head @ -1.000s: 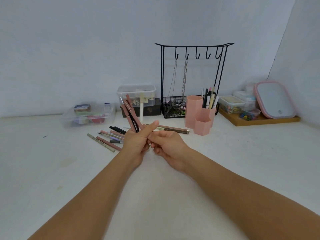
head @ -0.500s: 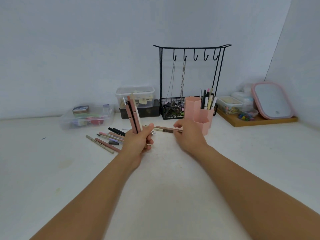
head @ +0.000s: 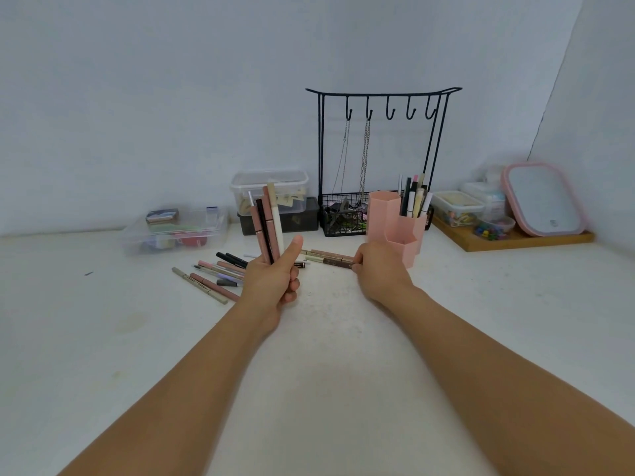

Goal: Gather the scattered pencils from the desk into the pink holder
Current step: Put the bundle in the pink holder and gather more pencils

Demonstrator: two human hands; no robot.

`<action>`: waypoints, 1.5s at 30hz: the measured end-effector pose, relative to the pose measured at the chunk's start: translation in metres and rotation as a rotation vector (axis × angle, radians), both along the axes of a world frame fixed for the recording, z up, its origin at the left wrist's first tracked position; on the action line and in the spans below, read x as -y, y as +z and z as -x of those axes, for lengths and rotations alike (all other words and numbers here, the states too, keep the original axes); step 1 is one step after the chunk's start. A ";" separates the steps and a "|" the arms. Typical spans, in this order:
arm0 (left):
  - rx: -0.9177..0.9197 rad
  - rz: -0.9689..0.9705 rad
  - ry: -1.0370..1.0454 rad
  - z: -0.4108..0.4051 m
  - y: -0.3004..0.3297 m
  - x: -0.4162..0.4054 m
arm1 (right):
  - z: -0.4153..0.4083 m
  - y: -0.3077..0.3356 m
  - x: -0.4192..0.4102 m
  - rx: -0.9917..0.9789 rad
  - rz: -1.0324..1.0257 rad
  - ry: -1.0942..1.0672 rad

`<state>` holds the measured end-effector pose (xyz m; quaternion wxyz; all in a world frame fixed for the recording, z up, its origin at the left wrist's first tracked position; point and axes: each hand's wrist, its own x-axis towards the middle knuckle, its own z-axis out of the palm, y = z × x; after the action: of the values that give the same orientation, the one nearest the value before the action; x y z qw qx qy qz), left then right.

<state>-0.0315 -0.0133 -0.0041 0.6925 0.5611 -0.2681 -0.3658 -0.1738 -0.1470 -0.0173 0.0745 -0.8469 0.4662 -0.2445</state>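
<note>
The left hand's grip (head: 275, 276) is clenching a bundle of pencils (head: 266, 225) upright; the right hand (head: 378, 269) is pinching brown pencils (head: 330, 259) lying on the bench (head: 343, 338) beside the pink holder (head: 395, 225); light, stiff, smooth sticks, best taken mid-shaft.

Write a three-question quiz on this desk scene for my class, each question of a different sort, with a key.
1. True or false: the left hand holds a bunch of pencils upright.
2. Multiple choice: the right hand is at (A) the clear box, (B) the brown pencils lying beside the pink holder, (C) the mirror.
3. Fill in: a loose pile of pencils lies on the desk to the ____ of the left hand.

Key: 1 true; 2 B; 3 left.
</note>
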 end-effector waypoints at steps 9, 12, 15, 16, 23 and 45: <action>-0.048 -0.035 0.004 -0.001 0.003 -0.001 | -0.004 0.028 -0.032 0.463 -0.290 0.075; -0.046 -0.035 -0.033 0.000 0.003 -0.002 | -0.007 0.041 -0.059 0.746 -0.684 0.256; -0.026 -0.008 -0.082 0.004 0.002 -0.003 | -0.014 0.041 -0.078 0.826 -0.872 0.404; -0.013 0.000 -0.085 0.006 0.002 -0.003 | -0.016 0.041 -0.082 0.821 -0.874 0.433; -0.042 0.010 -0.077 0.008 0.005 -0.004 | -0.023 0.033 -0.084 0.771 -0.693 0.377; 0.035 0.038 -0.083 0.007 -0.002 0.000 | -0.019 0.027 -0.078 0.697 -0.554 0.384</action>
<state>-0.0382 -0.0135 -0.0065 0.6823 0.5428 -0.3101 -0.3791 -0.1551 -0.0690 0.0094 0.4928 -0.7336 0.2962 -0.3622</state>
